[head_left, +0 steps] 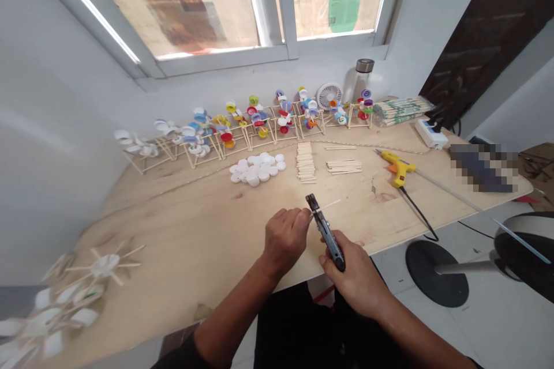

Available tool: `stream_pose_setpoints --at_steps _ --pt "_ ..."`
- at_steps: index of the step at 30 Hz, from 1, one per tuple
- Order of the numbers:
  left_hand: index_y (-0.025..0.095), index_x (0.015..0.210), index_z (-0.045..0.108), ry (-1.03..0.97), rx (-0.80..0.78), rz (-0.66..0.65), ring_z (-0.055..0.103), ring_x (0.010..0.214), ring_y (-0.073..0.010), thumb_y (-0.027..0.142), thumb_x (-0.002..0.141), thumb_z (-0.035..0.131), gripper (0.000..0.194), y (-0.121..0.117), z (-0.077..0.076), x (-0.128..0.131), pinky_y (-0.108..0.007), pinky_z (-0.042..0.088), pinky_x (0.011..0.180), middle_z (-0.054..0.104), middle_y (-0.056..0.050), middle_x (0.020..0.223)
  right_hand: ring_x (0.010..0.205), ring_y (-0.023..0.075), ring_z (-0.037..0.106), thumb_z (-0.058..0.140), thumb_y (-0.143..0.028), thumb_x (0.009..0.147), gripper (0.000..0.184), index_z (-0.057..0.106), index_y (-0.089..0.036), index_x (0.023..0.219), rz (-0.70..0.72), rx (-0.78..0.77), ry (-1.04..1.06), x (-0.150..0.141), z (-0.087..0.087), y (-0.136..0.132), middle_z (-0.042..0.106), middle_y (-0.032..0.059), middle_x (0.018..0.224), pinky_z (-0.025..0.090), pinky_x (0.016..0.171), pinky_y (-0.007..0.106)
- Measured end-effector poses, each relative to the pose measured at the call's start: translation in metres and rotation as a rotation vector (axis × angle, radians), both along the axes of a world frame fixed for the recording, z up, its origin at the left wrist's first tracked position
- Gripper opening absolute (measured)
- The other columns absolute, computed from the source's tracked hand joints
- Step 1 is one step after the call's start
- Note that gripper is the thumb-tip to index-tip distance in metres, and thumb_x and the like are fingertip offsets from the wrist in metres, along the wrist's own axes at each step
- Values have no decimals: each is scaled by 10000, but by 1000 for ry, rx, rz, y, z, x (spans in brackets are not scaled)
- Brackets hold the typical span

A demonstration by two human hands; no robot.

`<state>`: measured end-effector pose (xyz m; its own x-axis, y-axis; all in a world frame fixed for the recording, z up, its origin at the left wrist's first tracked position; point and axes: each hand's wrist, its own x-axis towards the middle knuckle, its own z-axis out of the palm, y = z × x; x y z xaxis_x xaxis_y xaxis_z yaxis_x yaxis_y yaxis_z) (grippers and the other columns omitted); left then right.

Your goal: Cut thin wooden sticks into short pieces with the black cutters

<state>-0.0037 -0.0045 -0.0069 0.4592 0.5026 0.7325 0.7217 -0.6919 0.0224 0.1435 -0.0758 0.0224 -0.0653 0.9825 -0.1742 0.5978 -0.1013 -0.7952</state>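
A thin wooden stick (332,204) is pinched in my left hand (286,237), its free end pointing right. My right hand (355,271) is wrapped round the handles of a dark grey cutting tool like pliers (328,233). The tool's jaws cross the stick close to my left fingertips; whether they are closed on it I cannot tell. Beyond my hands lie a column of short wooden sticks (306,162), a smaller bundle of sticks (344,167) and a cluster of white bottle caps (258,169).
Wooden-stick frames with coloured cap wheels (259,121) line the wall. At right are a yellow glue gun (399,168), a power strip (431,134) and bagged sticks (402,109). A white fan (329,96) and a bottle (362,78) stand behind. Cap-and-stick wheels (105,265) lie left.
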Motion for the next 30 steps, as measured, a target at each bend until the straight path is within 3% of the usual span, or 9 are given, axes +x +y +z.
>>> stream_pose_setpoints --at_steps 6,12,18,30 --pt "152 837 512 5 -57 50 455 478 -120 149 874 357 159 -13 7 0 -245 326 495 498 10 546 699 189 553 493 -178 748 191 518 -200 937 36 104 -129 5 -3 -1 598 20 753 365 631 266" --pt "127 960 505 43 -30 31 474 523 -119 120 830 463 137 -15 4 -3 -251 344 540 534 3 596 668 165 547 492 -198 757 135 507 -198 891 75 28 -3 6 -3 -5 596 2 735 375 618 253" --pt "145 816 519 70 -15 31 442 466 -114 92 829 418 115 -15 6 -4 -244 320 496 479 24 521 676 166 546 487 -203 759 138 499 -200 896 83 24 -7 6 -3 -6 594 0 745 371 613 250" --pt "152 749 504 65 -76 -50 437 423 -123 106 841 335 198 -15 9 -5 -241 304 447 473 11 489 716 196 547 474 -191 760 148 494 -194 907 54 123 -227 4 -8 -10 596 31 778 354 630 273"
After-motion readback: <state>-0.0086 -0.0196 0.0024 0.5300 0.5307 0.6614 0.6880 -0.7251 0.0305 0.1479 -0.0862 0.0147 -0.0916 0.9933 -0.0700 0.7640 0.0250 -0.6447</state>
